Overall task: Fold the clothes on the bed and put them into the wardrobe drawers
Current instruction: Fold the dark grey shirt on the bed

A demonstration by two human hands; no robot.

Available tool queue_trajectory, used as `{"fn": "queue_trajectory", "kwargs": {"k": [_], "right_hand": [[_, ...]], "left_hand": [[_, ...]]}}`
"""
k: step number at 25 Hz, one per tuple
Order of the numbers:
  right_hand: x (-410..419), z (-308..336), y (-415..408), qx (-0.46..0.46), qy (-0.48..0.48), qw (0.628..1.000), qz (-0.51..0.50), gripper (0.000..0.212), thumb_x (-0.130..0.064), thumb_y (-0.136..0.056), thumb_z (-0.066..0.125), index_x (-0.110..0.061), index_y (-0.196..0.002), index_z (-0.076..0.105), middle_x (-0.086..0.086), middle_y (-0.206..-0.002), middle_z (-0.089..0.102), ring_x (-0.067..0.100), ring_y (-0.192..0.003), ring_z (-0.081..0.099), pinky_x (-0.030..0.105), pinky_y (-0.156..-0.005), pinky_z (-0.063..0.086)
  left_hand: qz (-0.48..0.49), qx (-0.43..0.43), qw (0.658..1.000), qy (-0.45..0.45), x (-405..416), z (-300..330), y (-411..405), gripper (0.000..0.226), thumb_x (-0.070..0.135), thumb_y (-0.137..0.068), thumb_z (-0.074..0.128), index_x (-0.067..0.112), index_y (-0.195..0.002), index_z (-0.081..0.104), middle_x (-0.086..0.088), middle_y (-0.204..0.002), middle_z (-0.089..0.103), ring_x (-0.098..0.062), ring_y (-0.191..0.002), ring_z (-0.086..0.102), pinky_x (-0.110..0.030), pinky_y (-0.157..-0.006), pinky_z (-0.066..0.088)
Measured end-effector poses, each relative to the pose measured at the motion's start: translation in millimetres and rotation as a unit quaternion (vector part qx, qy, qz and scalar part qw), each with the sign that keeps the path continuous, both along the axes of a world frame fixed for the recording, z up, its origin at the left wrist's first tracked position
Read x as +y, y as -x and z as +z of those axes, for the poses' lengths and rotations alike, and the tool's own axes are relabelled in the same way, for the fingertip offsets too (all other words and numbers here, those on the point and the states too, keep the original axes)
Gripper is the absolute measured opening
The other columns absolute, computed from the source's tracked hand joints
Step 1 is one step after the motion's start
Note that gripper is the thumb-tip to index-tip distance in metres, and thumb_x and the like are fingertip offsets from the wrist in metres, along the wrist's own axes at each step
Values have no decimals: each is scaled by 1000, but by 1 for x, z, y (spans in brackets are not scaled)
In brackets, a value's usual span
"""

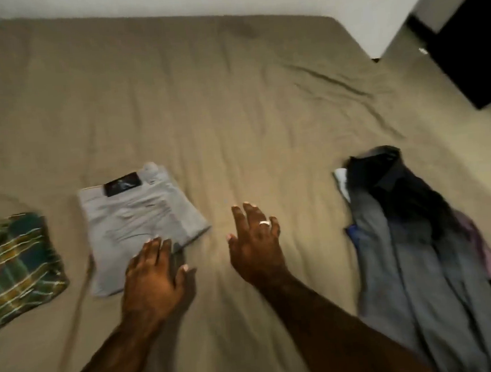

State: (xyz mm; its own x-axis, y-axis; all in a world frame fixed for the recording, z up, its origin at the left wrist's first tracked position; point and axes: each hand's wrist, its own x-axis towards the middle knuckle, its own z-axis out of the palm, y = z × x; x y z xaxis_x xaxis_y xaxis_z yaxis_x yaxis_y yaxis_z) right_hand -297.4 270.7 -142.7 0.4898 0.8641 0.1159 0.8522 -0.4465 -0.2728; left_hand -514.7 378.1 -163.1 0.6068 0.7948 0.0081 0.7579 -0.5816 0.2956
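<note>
My left hand (153, 284) is resting flat-fingered on folded pale grey jeans (135, 223); my right hand (256, 243) is hovering spread, holding nothing, over the wrinkled tan bedsheet (202, 101).

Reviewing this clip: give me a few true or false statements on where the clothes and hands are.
1. The grey trousers lie folded on the bed. True.
2. The right hand grips the plaid garment. False: it is open over bare sheet, holding nothing.
3. The left hand is at the trousers' near edge. True.
4. The dark pile lies left of the trousers. False: it lies to the right, unfolded.
</note>
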Motion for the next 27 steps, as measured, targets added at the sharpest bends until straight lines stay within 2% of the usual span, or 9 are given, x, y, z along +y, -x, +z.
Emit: {"fn": "queue_trajectory", "kwargs": {"k": [6, 8, 10, 12, 15, 18, 20, 23, 27], "right_hand": [[-196, 39, -105, 30, 42, 991, -127, 69, -43, -93, 56, -21, -156, 39, 8, -157, 48, 30, -145, 45, 62, -118, 32], [-249, 36, -144, 25, 42, 986, -158, 70, -41, -89, 59, -21, -153, 43, 8, -153, 52, 29, -142, 47, 60, -117, 35], [-300, 35, -184, 31, 51, 979, -197, 68, -37, -84, 62, -18, -148, 48, 10, -149, 55, 32, -135, 52, 58, -111, 41], [-355, 33, -241, 50, 80, 968, -232, 59, -37, -84, 61, -17, -140, 57, 14, -147, 56, 37, -131, 56, 57, -104, 45], [-388, 33, -307, 53, 148, 956, -246, 44, -37, -91, 56, -22, -133, 62, 15, -160, 42, 39, -142, 44, 58, -110, 40], [-386, 25, -371, 59, 157, 959, -227, 36, -42, -98, 52, -34, -131, 63, 12, -171, 20, 36, -154, 23, 61, -120, 27], [-373, 21, -399, 53, 172, 960, -212, 37, -46, -101, 51, -37, -135, 62, 11, -172, 18, 34, -156, 18, 62, -122, 20], [-358, 5, -421, 57, 159, 961, -218, 44, -41, -102, 52, -26, -142, 58, 0, -159, 44, 27, -148, 33, 56, -116, 27], [-372, -5, -413, 47, -21, 967, -249, 32, -34, -94, 58, -20, -120, 73, -4, -128, 69, 26, -122, 55, 50, -97, 42]], "left_hand": [[-160, -34, 986, 37, -176, 35, -201, 66, 54, -92, 45, 11, -138, 63, -16, -143, 61, -39, -125, 59, -53, -102, 51], [-167, -43, 983, 57, -224, 38, -251, 62, 51, -90, 48, 11, -135, 65, -15, -139, 63, -38, -122, 59, -50, -100, 52], [-165, -72, 977, 116, -267, 28, -295, 60, 49, -89, 51, 10, -131, 66, -15, -133, 65, -38, -118, 61, -47, -99, 53], [-123, -92, 960, 234, -315, 23, -350, 54, 44, -91, 62, 8, -132, 65, -14, -131, 66, -37, -117, 63, -42, -101, 52], [-18, -83, 918, 388, -350, 17, -415, 57, 36, -92, 77, 15, -141, 59, -9, -136, 67, -27, -119, 66, -35, -103, 53], [-14, -35, 944, 328, -369, 3, -465, 61, 45, -93, 73, 19, -145, 55, -5, -138, 63, -26, -121, 64, -40, -102, 55], [-30, -37, 966, 252, -367, 3, -482, 44, 43, -95, 70, 19, -131, 63, -4, -128, 65, -24, -115, 63, -39, -97, 56], [-58, -85, 976, 190, -353, 1, -502, 26, 37, -94, 67, 20, -113, 65, 0, -115, 64, -23, -105, 63, -41, -87, 58], [-45, -172, 972, 156, -340, 4, -531, 28, 34, -98, 60, 13, -114, 67, -5, -110, 66, -28, -102, 64, -43, -86, 57]]}}
